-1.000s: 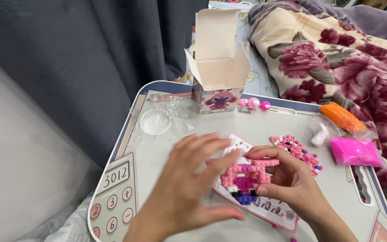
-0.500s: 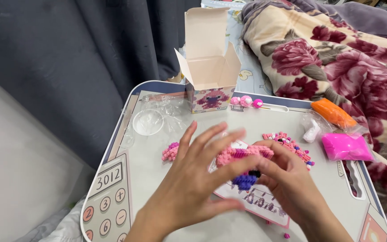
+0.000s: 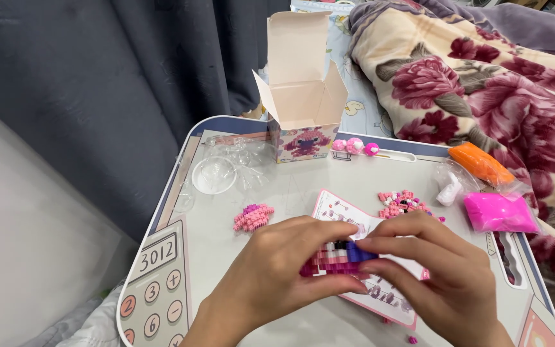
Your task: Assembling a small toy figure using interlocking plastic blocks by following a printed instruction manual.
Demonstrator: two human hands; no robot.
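Gripping one brick model point(image 3: 338, 260), two hands point(image 3: 361, 283)

A small model built of tiny bricks point(image 3: 338, 258) is held just above the leaflet point(image 3: 345, 215) near the front middle of the tray table. It is a flat, layered block: mostly pink and magenta rows, with a white strip, a few black pieces on top and a dark blue section at its right end. It lies roughly level, long side running left to right. The left hand point(image 3: 277, 273) pinches its left and lower side between thumb and fingers; the right hand point(image 3: 441, 279) presses fingertips onto the blue end. Much of its body is hidden by the fingers.
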